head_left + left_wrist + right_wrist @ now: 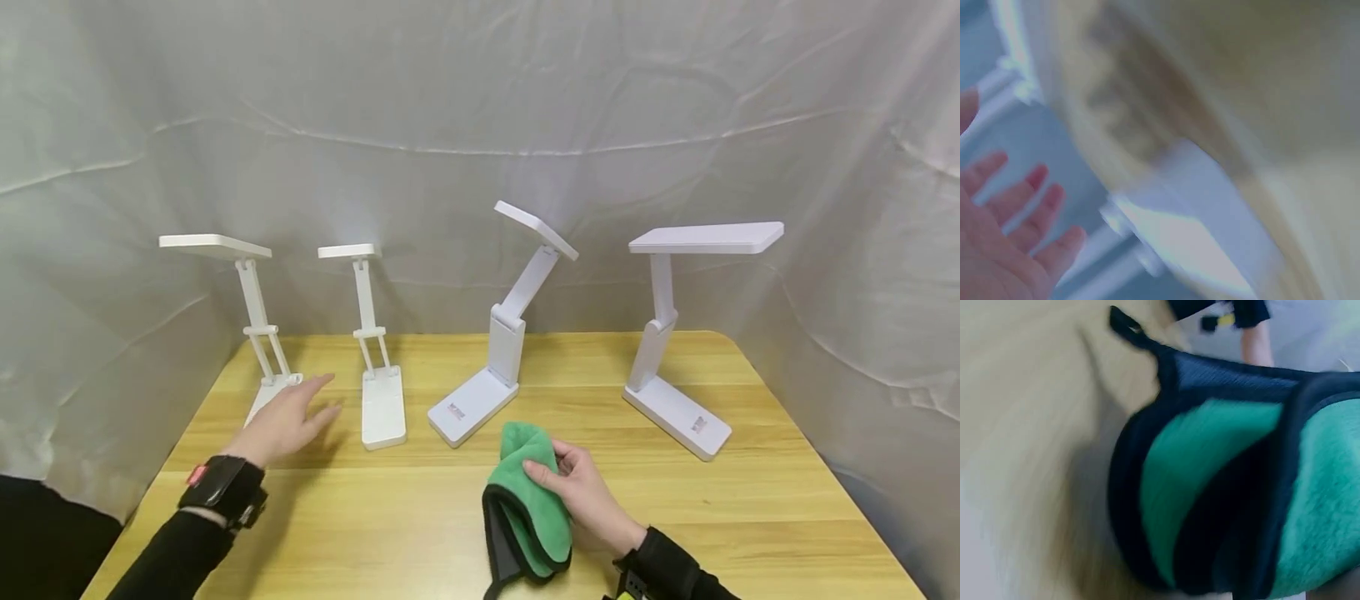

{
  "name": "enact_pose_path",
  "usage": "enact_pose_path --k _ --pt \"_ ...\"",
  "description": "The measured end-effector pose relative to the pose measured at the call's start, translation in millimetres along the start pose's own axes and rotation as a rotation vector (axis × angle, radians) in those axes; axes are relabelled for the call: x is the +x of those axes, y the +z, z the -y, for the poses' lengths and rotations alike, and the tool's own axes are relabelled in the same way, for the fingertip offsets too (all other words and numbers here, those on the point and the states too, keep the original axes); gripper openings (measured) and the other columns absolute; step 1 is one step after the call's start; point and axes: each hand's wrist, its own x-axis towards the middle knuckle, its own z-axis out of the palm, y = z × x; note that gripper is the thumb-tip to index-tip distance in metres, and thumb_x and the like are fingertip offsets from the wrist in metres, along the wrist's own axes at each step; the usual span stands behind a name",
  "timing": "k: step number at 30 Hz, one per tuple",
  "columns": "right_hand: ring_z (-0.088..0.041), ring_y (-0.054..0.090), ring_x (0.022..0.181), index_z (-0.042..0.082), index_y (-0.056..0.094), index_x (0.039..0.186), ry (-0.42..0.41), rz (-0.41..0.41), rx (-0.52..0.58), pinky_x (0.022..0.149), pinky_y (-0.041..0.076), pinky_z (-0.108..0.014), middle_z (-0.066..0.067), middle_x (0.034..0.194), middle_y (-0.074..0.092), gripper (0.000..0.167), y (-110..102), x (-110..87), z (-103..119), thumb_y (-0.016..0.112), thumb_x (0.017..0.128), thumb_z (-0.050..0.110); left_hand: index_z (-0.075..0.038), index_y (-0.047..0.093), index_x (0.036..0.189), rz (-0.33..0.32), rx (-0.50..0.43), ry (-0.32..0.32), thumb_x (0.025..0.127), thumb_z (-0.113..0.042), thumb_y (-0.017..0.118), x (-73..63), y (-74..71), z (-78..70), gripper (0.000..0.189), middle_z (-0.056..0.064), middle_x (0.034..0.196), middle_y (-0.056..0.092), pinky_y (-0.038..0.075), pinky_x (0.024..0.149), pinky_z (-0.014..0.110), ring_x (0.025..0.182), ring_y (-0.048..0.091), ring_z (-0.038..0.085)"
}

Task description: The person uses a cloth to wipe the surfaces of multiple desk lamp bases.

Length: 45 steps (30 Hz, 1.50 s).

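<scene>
A folded green cloth with black edging (536, 500) hangs from my right hand (588, 496), pinched between thumb and fingers above the front middle of the table. In the right wrist view the green cloth (1210, 462) fills much of the picture, its dark loop sticking out. My left hand (285, 421) reaches out over the left part of the table, fingers spread and holding nothing. It overlaps the base of the far-left white desk lamp (258, 312) in the head view. Right of its fingertips stands a second white lamp (382, 408). The left wrist view is blurred, showing the left palm (997, 244) and lamp bases.
Two more white lamps stand farther right, one with a tilted head (472, 404) and one with a level head (678, 417). All rest on a wooden table (390, 508). Pale grey sheeting (450, 100) hangs behind and along both sides.
</scene>
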Motion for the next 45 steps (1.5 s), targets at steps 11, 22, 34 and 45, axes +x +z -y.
enact_pose_path --k 11,22,34,45 --pt "-0.008 0.072 0.098 0.008 0.06 0.125 0.088 0.016 0.242 0.084 0.06 -0.024 0.004 0.108 0.075 0.023 -1 -2.6 4 0.055 0.104 0.018 0.003 0.033 0.149 -0.058 -0.541 -0.289 0.101 -0.041 0.056 82.6 19.5 -27.8 0.069 0.033 0.148 0.044 0.045 0.11 0.056 0.136 0.047 0.048" --pt "-0.008 0.072 0.098 0.01 0.061 0.124 0.099 -0.002 0.265 0.086 0.06 -0.025 0.004 0.108 0.074 0.022 -4 -3.9 3 0.055 0.104 0.016 0.001 0.062 0.124 -0.072 -0.555 -0.171 0.102 -0.029 0.058 70.3 32.1 -33.6 0.038 0.023 0.116 0.068 0.051 0.078 0.026 0.103 0.065 0.03" --pt "-0.005 0.07 0.098 0.0 0.058 0.131 0.032 0.002 0.1 0.085 0.059 -0.022 0.009 0.108 0.074 0.032 -15 -2.9 5 0.055 0.103 0.016 0.001 0.064 0.116 0.053 -0.509 -0.074 0.105 -0.026 0.052 15.5 42.7 -77.4 0.032 0.016 0.104 0.071 0.058 0.073 0.028 0.092 0.068 0.022" --pt "-0.008 0.067 0.09 0.005 0.065 0.125 -0.377 -0.014 -0.619 0.078 0.06 -0.028 -0.01 0.107 0.074 0.036 9 15.5 14 0.073 0.092 0.014 -0.002 0.056 0.136 0.044 -0.57 -0.012 0.1 -0.033 0.06 -13.6 72.2 -144.3 0.048 0.017 0.123 0.069 0.062 0.083 0.034 0.112 0.068 0.033"
